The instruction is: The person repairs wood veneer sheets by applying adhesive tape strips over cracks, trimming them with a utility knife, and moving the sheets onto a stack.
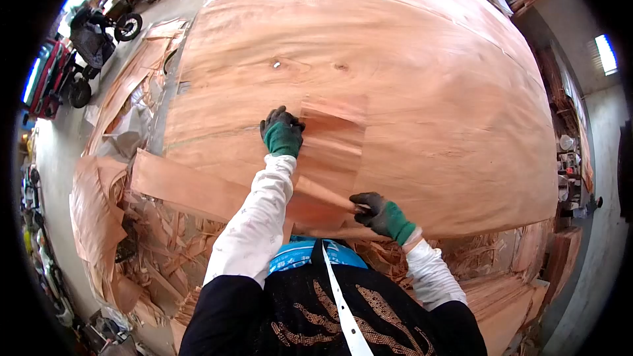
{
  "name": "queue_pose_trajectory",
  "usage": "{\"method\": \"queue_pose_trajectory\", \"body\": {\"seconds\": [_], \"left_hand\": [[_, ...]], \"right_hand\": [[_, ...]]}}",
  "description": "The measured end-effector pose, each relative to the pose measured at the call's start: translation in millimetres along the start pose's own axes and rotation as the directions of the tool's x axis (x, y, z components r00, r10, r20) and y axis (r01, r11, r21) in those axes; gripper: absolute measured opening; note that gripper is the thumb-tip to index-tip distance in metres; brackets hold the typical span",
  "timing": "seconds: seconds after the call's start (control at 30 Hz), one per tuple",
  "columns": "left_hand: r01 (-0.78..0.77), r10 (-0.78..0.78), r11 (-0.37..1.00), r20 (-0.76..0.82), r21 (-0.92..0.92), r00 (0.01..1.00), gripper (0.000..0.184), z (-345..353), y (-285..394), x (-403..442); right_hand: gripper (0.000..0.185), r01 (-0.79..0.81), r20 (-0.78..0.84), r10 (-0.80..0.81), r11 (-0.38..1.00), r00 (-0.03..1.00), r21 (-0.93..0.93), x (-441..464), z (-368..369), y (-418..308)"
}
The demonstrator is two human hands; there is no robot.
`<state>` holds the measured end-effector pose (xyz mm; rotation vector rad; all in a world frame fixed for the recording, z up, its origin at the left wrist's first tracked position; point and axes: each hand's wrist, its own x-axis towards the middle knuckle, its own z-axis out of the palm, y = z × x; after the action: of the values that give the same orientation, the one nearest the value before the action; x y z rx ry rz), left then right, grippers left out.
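A large sheet of wood veneer [422, 112] spreads out in front of me. On it lies a smaller rectangular veneer piece [333, 138], with wavy, darker bands. My left hand [282, 132], in a green glove with dark fingers, rests on the sheet at this piece's left edge, its fingers lying on the surface. Near the sheet's front edge, my right hand [384, 217], gloved alike, pinches the right end of a narrow veneer strip [323, 192]. A long veneer strip [188, 184] extends left from under my left forearm, past the sheet's edge.
Torn veneer scraps [175, 250] heap up below the front edge and along the left side. A motorcycle [92, 46] stands on the floor at upper left, beside a red vehicle [49, 82]. Stacked veneer [501, 303] is at lower right, with a wall [603, 151] beyond.
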<state>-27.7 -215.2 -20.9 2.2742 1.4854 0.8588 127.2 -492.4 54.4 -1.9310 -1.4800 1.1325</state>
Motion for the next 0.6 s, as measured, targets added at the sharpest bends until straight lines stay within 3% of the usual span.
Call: {"method": "queue_pose_trajectory", "body": {"seconds": [0.03,0.07,0.13,0.17,0.2,0.23,0.27,0.3,0.37,0.5,0.53,0.57,0.6], "left_hand": [[0.080,-0.070,0.986,0.069,-0.146,0.995,0.023,-5,2,0],[0.166,-0.129,0.945,0.148,-0.280,0.981,0.023,-11,5,0],[0.260,-0.157,0.847,0.250,-0.463,0.955,0.020,-26,11,-2],[0.264,-0.140,0.812,0.265,-0.521,0.954,0.017,-38,15,-5],[0.267,-0.122,0.774,0.279,-0.575,0.953,0.014,-50,19,-9],[0.271,-0.104,0.732,0.291,-0.625,0.951,0.011,-58,20,-13],[0.236,-0.040,0.754,0.315,-0.613,0.948,0.008,-64,16,-14],[0.200,0.008,0.729,0.300,-0.654,0.954,0.010,-72,13,-16],[0.131,0.099,0.673,0.265,-0.728,0.959,0.013,-95,9,-20],[0.076,0.161,0.682,0.251,-0.727,0.955,0.016,-138,0,-19],[0.071,0.162,0.673,0.240,-0.736,0.957,0.017,-145,-6,-18],[0.063,0.163,0.663,0.225,-0.746,0.961,0.017,-151,-14,-15],[0.053,0.163,0.650,0.207,-0.758,0.965,0.017,-157,-24,-10]], "right_hand": [[0.044,-0.030,0.006,0.030,0.997,1.000,0.071,2,-6,3],[0.044,0.022,-0.025,-0.021,0.999,0.999,0.030,6,-20,-4],[0.042,-0.021,-0.112,0.057,0.953,0.992,0.303,16,-50,-17],[0.040,0.088,-0.160,0.040,0.693,0.986,0.715,26,-61,-20],[0.039,0.126,-0.208,-0.033,0.883,0.977,0.453,37,-83,-25],[0.041,0.144,-0.256,-0.008,0.842,0.967,0.519,46,-100,-46],[0.043,0.278,-0.325,-0.079,0.724,0.942,0.632,63,-107,-51],[0.044,0.241,-0.348,-0.093,0.880,0.933,0.409,74,-119,-76],[0.049,0.279,-0.263,-0.188,0.885,0.946,0.372,109,-133,-93],[0.052,0.318,0.134,-0.380,0.886,0.915,0.337,180,-131,-147],[0.051,0.263,0.257,-0.330,0.928,0.908,0.262,197,-125,-156],[0.046,0.064,0.430,-0.232,0.927,0.873,0.371,208,-122,-166],[0.042,0.082,0.449,-0.195,0.962,0.872,0.259,219,-114,-176]]}}
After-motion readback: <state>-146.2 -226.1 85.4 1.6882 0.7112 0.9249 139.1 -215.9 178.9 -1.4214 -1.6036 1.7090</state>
